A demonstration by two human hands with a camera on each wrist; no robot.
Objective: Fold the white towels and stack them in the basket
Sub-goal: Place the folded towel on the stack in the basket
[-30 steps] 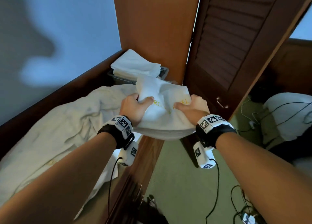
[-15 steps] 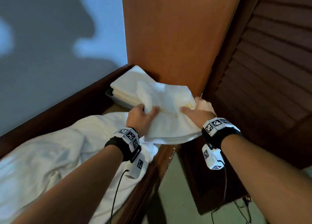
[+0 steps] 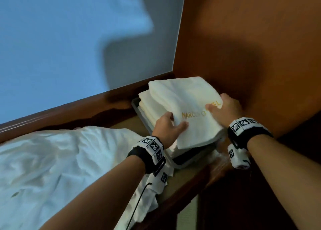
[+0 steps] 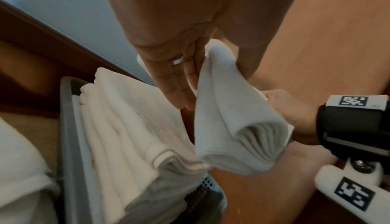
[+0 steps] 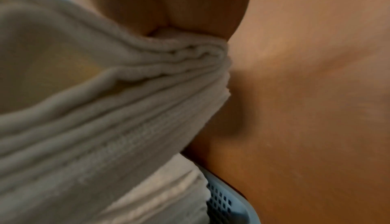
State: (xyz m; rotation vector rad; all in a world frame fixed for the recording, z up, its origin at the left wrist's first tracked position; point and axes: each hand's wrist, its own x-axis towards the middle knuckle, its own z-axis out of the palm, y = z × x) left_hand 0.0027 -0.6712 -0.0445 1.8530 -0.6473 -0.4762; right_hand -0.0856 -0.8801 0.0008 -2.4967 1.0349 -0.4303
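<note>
Loose white sheet heaped far left, waiting its turn probably. Left hand pinching the folded towel, thumb on top, fingers straight underneath. Right hand clamping the opposite edge, keeping it level above the stack in the basket.

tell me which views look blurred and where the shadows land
Head view: mostly sharp, a dark shadow on the orange wooden panel and on the pale blue wall. Left wrist view: slight blur on the stacked white towels. Right wrist view: heavily blurred folded white towel.
</note>
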